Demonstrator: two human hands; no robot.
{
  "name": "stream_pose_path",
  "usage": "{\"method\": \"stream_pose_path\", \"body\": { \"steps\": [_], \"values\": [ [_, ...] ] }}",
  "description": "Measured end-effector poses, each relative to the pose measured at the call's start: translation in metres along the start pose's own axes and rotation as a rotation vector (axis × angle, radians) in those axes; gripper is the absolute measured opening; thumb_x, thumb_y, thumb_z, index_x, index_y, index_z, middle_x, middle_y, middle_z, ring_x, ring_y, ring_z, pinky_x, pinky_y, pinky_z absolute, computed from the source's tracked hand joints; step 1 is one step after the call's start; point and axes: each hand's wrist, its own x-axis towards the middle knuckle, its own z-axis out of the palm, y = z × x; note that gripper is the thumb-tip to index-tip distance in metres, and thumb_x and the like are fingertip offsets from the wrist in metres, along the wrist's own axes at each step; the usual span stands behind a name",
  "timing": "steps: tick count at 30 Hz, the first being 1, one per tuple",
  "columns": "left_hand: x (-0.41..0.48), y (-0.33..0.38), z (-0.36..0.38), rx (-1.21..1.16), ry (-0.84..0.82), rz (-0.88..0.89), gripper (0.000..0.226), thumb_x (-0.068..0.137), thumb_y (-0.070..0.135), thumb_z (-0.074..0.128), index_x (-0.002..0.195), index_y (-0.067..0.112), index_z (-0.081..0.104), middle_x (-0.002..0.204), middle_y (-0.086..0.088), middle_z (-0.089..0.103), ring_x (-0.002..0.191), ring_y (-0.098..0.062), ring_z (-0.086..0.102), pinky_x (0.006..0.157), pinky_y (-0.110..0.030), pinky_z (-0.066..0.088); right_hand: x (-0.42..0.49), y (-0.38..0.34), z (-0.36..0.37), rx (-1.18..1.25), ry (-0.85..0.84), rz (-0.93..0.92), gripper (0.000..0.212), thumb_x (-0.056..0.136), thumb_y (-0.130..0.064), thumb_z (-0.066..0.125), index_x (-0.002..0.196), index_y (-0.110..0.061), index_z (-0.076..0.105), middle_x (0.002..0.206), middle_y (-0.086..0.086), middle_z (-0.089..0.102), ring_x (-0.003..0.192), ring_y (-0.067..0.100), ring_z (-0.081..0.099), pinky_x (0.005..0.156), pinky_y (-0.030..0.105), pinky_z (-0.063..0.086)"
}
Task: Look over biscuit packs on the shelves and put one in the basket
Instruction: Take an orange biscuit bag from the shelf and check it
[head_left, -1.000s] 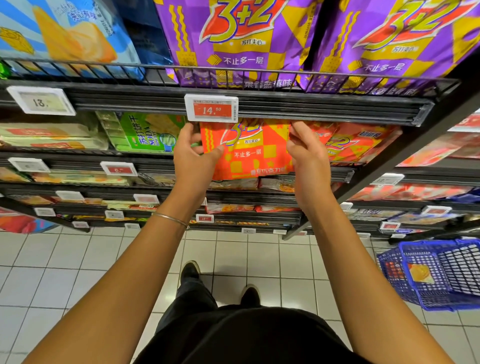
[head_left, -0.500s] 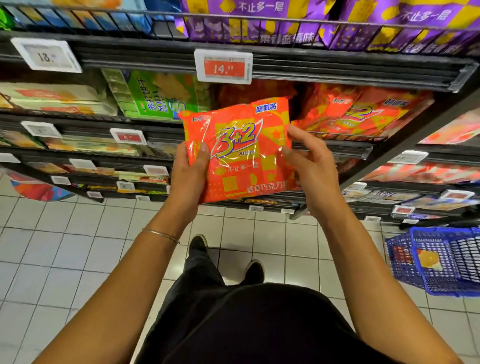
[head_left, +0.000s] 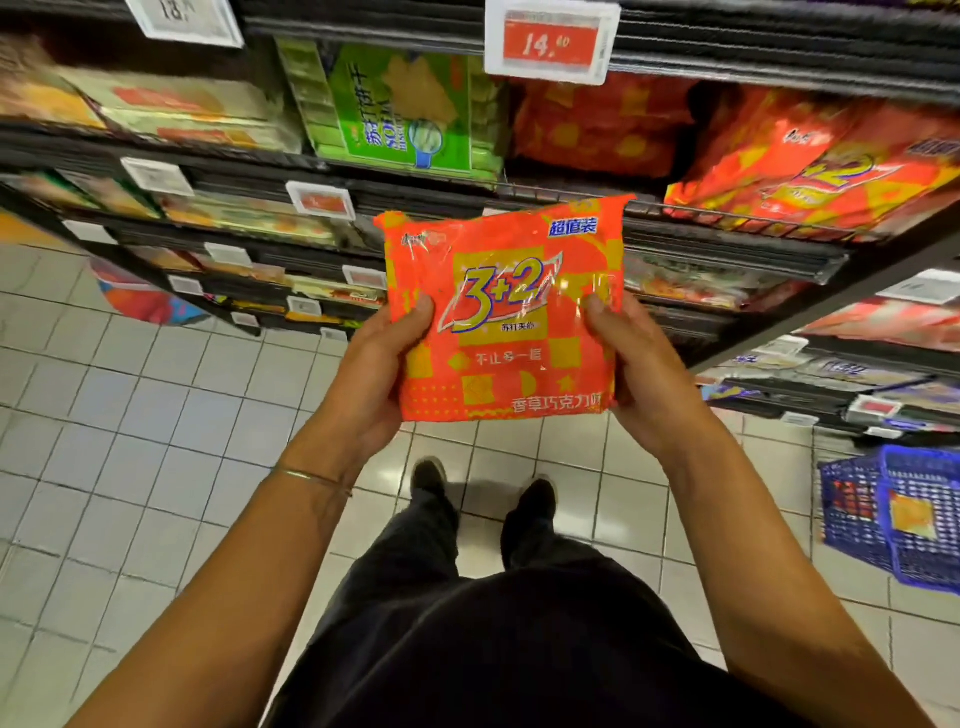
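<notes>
Holding, left: the left hand grips the pack's left edge, with the thumb on the front face and the fingers hidden behind.
Pack: the orange "3+2" biscuit pack is held upright in the air between the 2 hands, front to the camera, off the shelves and above the tiled floor.
Handling (judged): glossy, crinkled film, so probably light and slippery. The biscuits inside are likely brittle, so squeeze gently.
Best hold (judged): the side edges or the crimped top seam, not the flat middle.
Holding, right: the right hand grips the right edge, thumb on the front. The hands are apart by the pack's width.
Edges: a black shelf lip sits just behind the pack's top right corner, and the shelf frame slants down to the right.
Room: tiles show between the person's feet and the basket, a lane low and to the right.
Basket: the blue basket is on the floor at far right, well apart from the pack, with its top open and some goods inside.
</notes>
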Motion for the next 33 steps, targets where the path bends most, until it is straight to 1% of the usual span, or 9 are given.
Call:
{"method": "stream_pose_path", "body": {
  "steps": [8, 12, 17, 20, 23, 26, 29, 31, 33],
  "values": [
    [-0.005, 0.020, -0.029, -0.038, -0.136, -0.056, 0.062, 0.087, 0.037, 0.068, 0.144, 0.013, 0.059, 0.131, -0.015, 0.072, 0.115, -0.035, 0.072, 0.096, -0.056, 0.059, -0.017, -0.005, 0.026, -0.107, 0.027, -0.045, 0.047, 0.092, -0.040, 0.071, 0.137, -0.034, 0.059, 0.130, 0.001, 0.073, 0.116, 0.027, 0.072, 0.096, 0.051, 0.058],
    [-0.009, 0.029, -0.043, -0.046, -0.196, -0.082, 0.060, 0.087, 0.047, 0.065, 0.137, 0.014, 0.065, 0.125, -0.015, 0.075, 0.110, -0.034, 0.075, 0.082, -0.046, 0.064, -0.030, 0.000, 0.049, -0.127, 0.032, -0.101, 0.051, 0.091, -0.034, 0.070, 0.139, -0.029, 0.057, 0.130, 0.003, 0.073, 0.116, 0.028, 0.072, 0.094, 0.047, 0.061],
    [-0.010, 0.028, -0.070, 0.028, -0.217, -0.067, 0.063, 0.088, 0.058, 0.061, 0.138, 0.020, 0.065, 0.124, -0.013, 0.076, 0.111, -0.035, 0.075, 0.083, -0.050, 0.064, -0.043, 0.021, 0.083, -0.246, 0.193, -0.152, 0.059, 0.090, -0.067, 0.054, 0.139, -0.034, 0.054, 0.125, -0.004, 0.075, 0.110, 0.020, 0.075, 0.097, 0.052, 0.059],
    [-0.012, 0.025, -0.087, 0.063, -0.176, -0.081, 0.064, 0.086, 0.066, 0.059, 0.134, 0.025, 0.067, 0.121, -0.012, 0.077, 0.107, -0.034, 0.076, 0.081, -0.052, 0.065, -0.045, 0.039, 0.100, -0.304, 0.271, -0.183, 0.064, 0.089, -0.073, 0.045, 0.135, -0.031, 0.056, 0.121, -0.005, 0.075, 0.105, 0.016, 0.076, 0.095, 0.052, 0.060],
    [-0.019, 0.022, -0.103, 0.060, -0.184, -0.147, 0.069, 0.083, 0.075, 0.055, 0.132, 0.029, 0.069, 0.120, -0.012, 0.077, 0.106, -0.035, 0.076, 0.074, -0.050, 0.064, -0.051, 0.050, 0.113, -0.350, 0.303, -0.182, 0.055, 0.091, -0.075, 0.037, 0.120, -0.035, 0.061, 0.118, -0.006, 0.074, 0.106, 0.014, 0.075, 0.097, 0.050, 0.058],
    [-0.023, 0.021, -0.114, 0.012, -0.215, -0.212, 0.079, 0.077, 0.082, 0.049, 0.134, 0.032, 0.069, 0.125, -0.013, 0.075, 0.111, -0.038, 0.074, 0.080, -0.057, 0.063, -0.056, 0.057, 0.118, -0.418, 0.331, -0.231, 0.046, 0.104, -0.065, 0.035, 0.111, -0.029, 0.064, 0.106, -0.011, 0.076, 0.099, 0.010, 0.076, 0.088, 0.042, 0.060],
    [-0.027, 0.021, -0.120, -0.004, -0.237, -0.251, 0.084, 0.073, 0.089, 0.044, 0.132, 0.035, 0.071, 0.128, -0.012, 0.074, 0.114, -0.039, 0.073, 0.087, -0.063, 0.060, -0.057, 0.062, 0.119, -0.395, 0.373, -0.224, 0.042, 0.108, -0.057, 0.037, 0.106, -0.027, 0.067, 0.103, -0.006, 0.079, 0.095, 0.015, 0.078, 0.087, 0.043, 0.060],
    [-0.030, 0.023, -0.122, -0.014, -0.234, -0.278, 0.082, 0.075, 0.091, 0.041, 0.124, 0.036, 0.076, 0.125, -0.011, 0.076, 0.110, -0.038, 0.075, 0.077, -0.059, 0.063, -0.058, 0.062, 0.117, -0.373, 0.403, -0.245, 0.037, 0.108, -0.054, 0.042, 0.101, -0.028, 0.066, 0.100, -0.005, 0.079, 0.093, 0.016, 0.078, 0.082, 0.041, 0.061],
    [-0.033, 0.025, -0.124, -0.006, -0.229, -0.288, 0.078, 0.078, 0.092, 0.038, 0.113, 0.037, 0.081, 0.120, -0.012, 0.078, 0.103, -0.036, 0.077, 0.068, -0.054, 0.063, -0.061, 0.065, 0.116, -0.426, 0.437, -0.308, 0.024, 0.108, -0.048, 0.047, 0.101, -0.028, 0.060, 0.093, -0.015, 0.076, 0.085, 0.008, 0.076, 0.066, 0.027, 0.059]
  ]
}}
